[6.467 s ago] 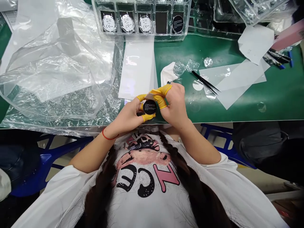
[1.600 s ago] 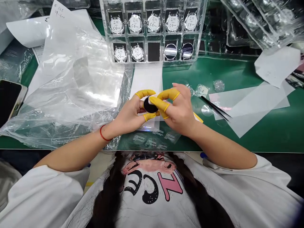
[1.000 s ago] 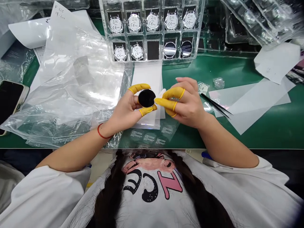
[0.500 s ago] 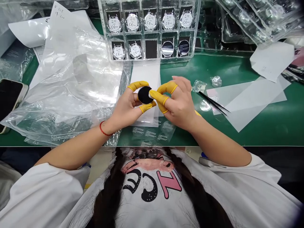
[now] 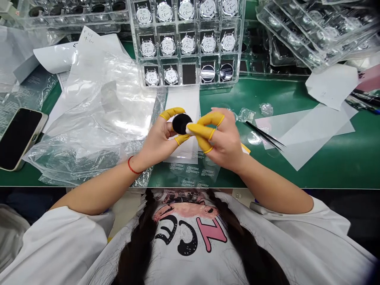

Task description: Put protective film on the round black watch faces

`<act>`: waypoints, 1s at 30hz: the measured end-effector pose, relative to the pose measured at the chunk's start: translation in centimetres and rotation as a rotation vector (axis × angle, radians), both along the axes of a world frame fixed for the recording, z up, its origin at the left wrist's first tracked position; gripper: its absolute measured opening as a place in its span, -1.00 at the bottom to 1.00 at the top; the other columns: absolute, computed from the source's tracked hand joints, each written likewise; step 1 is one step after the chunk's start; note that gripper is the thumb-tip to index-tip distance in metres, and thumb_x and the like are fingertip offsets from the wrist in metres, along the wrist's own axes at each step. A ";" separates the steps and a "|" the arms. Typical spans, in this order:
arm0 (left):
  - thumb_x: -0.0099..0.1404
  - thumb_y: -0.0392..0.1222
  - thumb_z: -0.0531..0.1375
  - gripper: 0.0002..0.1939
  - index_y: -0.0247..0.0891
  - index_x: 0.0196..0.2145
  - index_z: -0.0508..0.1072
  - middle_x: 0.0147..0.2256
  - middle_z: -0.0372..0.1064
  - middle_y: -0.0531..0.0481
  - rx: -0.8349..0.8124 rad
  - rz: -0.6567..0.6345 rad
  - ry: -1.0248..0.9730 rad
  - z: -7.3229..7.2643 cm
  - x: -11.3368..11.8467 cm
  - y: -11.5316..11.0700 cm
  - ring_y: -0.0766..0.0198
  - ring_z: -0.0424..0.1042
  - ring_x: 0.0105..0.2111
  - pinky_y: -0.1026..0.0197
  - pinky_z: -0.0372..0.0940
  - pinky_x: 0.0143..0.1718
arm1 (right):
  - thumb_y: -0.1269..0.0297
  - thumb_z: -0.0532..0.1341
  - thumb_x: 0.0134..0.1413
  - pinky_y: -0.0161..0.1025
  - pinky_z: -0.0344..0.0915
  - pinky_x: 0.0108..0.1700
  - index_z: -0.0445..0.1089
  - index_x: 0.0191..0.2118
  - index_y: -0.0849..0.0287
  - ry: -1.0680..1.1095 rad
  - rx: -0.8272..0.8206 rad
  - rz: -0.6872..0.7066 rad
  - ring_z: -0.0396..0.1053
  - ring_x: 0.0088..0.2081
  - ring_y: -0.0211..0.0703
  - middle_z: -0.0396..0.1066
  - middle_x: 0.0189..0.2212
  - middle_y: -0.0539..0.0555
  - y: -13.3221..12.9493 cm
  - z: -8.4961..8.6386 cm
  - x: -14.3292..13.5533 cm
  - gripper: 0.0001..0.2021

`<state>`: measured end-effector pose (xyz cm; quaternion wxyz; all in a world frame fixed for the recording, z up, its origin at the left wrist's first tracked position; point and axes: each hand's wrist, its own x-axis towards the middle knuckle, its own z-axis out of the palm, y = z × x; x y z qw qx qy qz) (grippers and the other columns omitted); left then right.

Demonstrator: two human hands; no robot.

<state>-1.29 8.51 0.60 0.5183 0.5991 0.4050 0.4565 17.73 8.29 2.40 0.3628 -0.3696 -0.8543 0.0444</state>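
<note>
Left hand (image 5: 162,140), yellow cots on the fingers, closed by thumb and fingers around the edge of one round black-faced disc (image 5: 181,123); disc raised over white sheets (image 5: 184,103) near the front of a green bench (image 5: 285,89), between the two hands; right hand (image 5: 224,138), likewise in yellow cots, pinched on a small white wad (image 5: 189,128); wad at the disc's right edge, overlapping it in view, exact contact impossible to tell.

Beyond the hands: one clear tray (image 5: 241,39); upper two visible rows with five white-backed watch cases apiece; front row, from left, two white-backed cases, one bare black insert, two dark-faced discs; further clear trays (image 5: 320,35), stacked askew, at far right.

To the right: black tweezers (image 5: 264,136), partly over translucent sheets (image 5: 303,146); crumpled clear film (image 5: 266,109) just beyond; white paper piece (image 5: 332,87) farther off.

To the left: clear plastic bags (image 5: 118,107), spread and wrinkled; one phone (image 5: 20,138), dark screen upward. Nearest the bench edge: clear film (image 5: 190,170) printed with white text.
</note>
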 end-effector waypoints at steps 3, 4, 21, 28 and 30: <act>0.15 -0.02 0.39 -0.36 -0.16 0.08 0.20 -0.29 0.51 0.06 0.016 -0.090 0.032 -0.4 0.1 -0.5 0.28 0.58 -0.28 0.19 0.50 -0.12 | 0.27 0.03 0.32 0.21 0.17 0.17 0.47 -0.06 -0.07 -0.045 -0.022 -0.078 0.32 -0.03 -0.03 0.40 -0.17 0.09 0.4 0.4 0.1 -0.72; 0.16 -0.04 0.38 -0.36 -0.16 0.10 0.19 -0.30 0.51 0.07 0.014 -0.107 0.044 -0.5 0.2 -0.6 0.28 0.59 -0.27 0.19 0.50 -0.12 | 0.27 0.03 0.32 0.22 0.17 0.19 0.48 -0.09 -0.07 -0.088 -0.023 -0.079 0.32 -0.02 -0.02 0.41 -0.17 0.09 0.4 0.4 0.1 -0.73; 0.04 0.07 0.44 -0.27 -0.19 0.04 0.22 -0.35 0.47 0.07 0.058 0.073 -0.011 -0.8 -0.1 0.5 0.30 0.56 -0.30 0.22 0.48 -0.14 | 0.43 0.15 0.22 0.08 0.28 0.13 0.50 -0.22 0.05 -0.154 0.281 0.030 0.32 -0.04 -0.11 0.48 -0.22 0.06 -0.3 -1.4 -0.5 -0.81; 0.19 0.00 0.36 -0.38 -0.11 0.07 0.12 -0.25 0.46 0.05 0.242 0.101 0.063 -0.1 -1.0 0.6 0.25 0.59 -0.22 0.12 0.50 -0.06 | 0.30 0.09 0.29 0.17 0.19 0.13 0.48 -0.02 -0.02 0.020 0.010 -0.176 0.32 -0.05 -0.02 0.44 -0.13 0.11 1.9 -0.2 2.0 -0.73; 0.23 -0.04 0.33 -0.42 -0.11 0.07 0.12 -0.26 0.45 0.06 0.271 0.109 0.055 0.1 -0.8 0.5 0.25 0.60 -0.21 0.12 0.51 -0.05 | 0.27 0.08 0.28 0.17 0.21 0.09 0.44 0.06 0.02 0.087 -0.072 -0.293 0.30 0.01 0.07 0.42 -0.04 0.17 2.4 0.3 2.8 -0.69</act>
